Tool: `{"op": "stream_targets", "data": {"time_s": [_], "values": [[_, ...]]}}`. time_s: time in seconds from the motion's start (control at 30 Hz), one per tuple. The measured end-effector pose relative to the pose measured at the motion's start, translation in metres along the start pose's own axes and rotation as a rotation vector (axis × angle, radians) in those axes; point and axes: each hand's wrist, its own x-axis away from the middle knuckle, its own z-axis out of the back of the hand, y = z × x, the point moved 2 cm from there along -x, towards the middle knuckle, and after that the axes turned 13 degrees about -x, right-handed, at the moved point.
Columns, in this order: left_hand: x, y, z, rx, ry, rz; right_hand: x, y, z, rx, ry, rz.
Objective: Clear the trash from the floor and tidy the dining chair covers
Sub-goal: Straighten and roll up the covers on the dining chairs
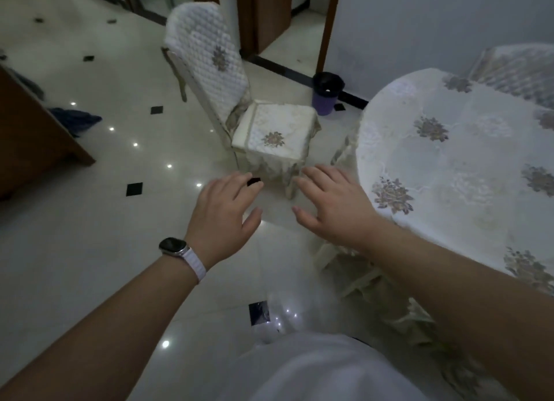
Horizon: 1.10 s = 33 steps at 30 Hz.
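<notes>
Shirt (314, 370): white, at the bottom centre of the frame, nearest the camera.
Bag (280, 316): a clear, crumpled piece of plastic lay on the floor (90, 236) just above the shirt, lower centre.
Left hand (223, 212): stretched out at mid-frame, palm down, fingers spread and holding nothing.
Watch (172, 246): dark face on a white strap, worn on the left wrist.
Right hand (329, 203): just right of the left hand and apart from it, palm down, fingers spread and empty. Its fingertips overlapped the hem of the seat cover; whether they touched could not be told.
Chair (180, 71): upright at upper centre, above both hands.
Back cover (207, 62): white and quilted with a floral patch, pulled over the chair back.
Seat cover (275, 131): cream with a floral patch, its skirt hanging down to the floor.
Bin (326, 92): purple with a dark liner, against the wall right of the chair.
Desk (449, 167): round, at the right of the frame, under a pale floral cloth.
Second chair (515, 68): in the upper right corner, behind the desk.
Blue cloth (75, 119): heaped on the floor at the left edge, beside wooden furniture (30, 137).
</notes>
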Motion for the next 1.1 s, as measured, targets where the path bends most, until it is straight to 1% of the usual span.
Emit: {"op": "stream_targets", "data": {"time_s": [0.13, 0.3, 0.43, 0.57, 0.73, 0.87, 0.97, 1.1], "values": [[0.009, -0.043, 0.006, -0.05, -0.009, 0.09, -0.045, -0.019, -0.011, -0.011, 0.009, 0.112], [0.011, -0.088, 0.003, -0.119, -0.093, 0.179, -0.103, -0.031, -0.037, -0.086, 0.048, 0.226], [-0.002, -0.125, -0.005, -0.183, -0.137, 0.229, -0.16, -0.029, -0.064, -0.153, 0.043, 0.285], [-0.035, -0.164, -0.022, -0.239, -0.179, 0.259, -0.227, -0.013, -0.086, -0.208, 0.047, 0.322], [-0.103, -0.203, -0.044, -0.251, -0.257, 0.306, -0.307, 0.023, -0.093, -0.255, 0.072, 0.337], [-0.154, -0.228, -0.055, -0.282, -0.251, 0.331, -0.366, 0.053, -0.092, -0.285, 0.13, 0.362], [-0.179, -0.246, -0.063, -0.296, -0.268, 0.376, -0.4, 0.063, -0.094, -0.31, 0.134, 0.365], [-0.193, -0.266, -0.072, -0.307, -0.29, 0.38, -0.427, 0.067, -0.1, -0.343, 0.127, 0.354]]}}
